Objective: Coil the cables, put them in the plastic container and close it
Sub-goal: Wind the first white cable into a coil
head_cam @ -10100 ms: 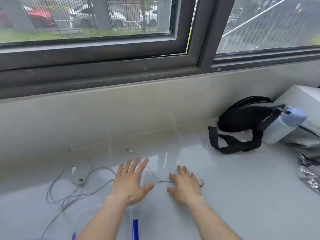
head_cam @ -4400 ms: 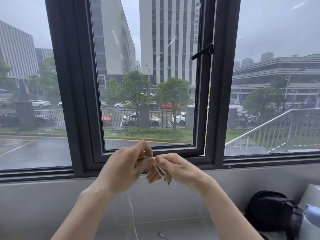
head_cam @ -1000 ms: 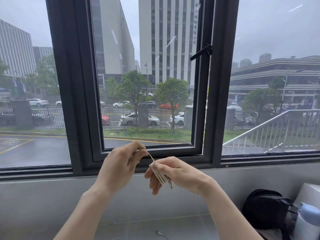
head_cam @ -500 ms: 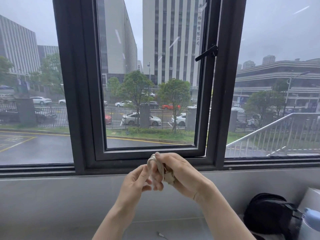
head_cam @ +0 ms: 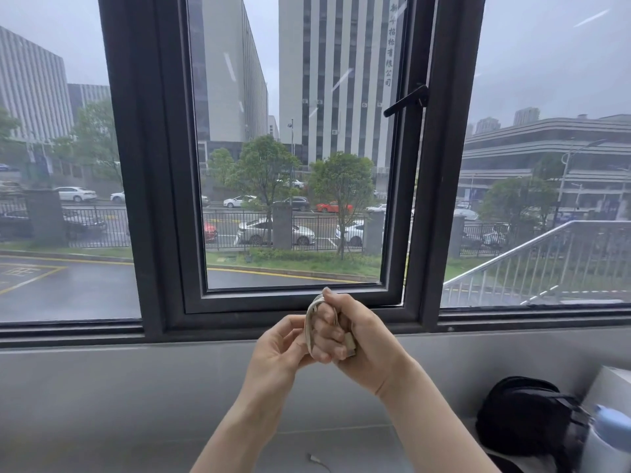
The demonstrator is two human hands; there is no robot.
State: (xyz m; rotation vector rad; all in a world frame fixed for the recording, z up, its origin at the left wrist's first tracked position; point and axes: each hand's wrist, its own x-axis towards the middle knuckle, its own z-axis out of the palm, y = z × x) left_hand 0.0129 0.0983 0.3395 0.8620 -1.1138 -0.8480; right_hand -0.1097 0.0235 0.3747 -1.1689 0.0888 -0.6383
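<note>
Both my hands are raised in front of the window sill. My right hand (head_cam: 355, 339) has a thin white cable (head_cam: 310, 324) wound in loops around its fingers, with a small white plug (head_cam: 350, 343) tucked against the palm. My left hand (head_cam: 278, 353) pinches the coil from the left side, thumb and fingers touching the loops. Another cable end with a small plug (head_cam: 313, 458) lies on the grey counter below. The plastic container is out of view.
A black bag (head_cam: 526, 421) sits on the counter at the lower right beside a bottle with a pale blue cap (head_cam: 611, 435) and a white box (head_cam: 611, 384). A dark-framed window (head_cam: 406, 206) stands right behind my hands.
A second ago the cable was stretched between my hands; now it is wound tight around my right fingers and my left hand has dropped lower against the coil. The view has tilted up slightly.
</note>
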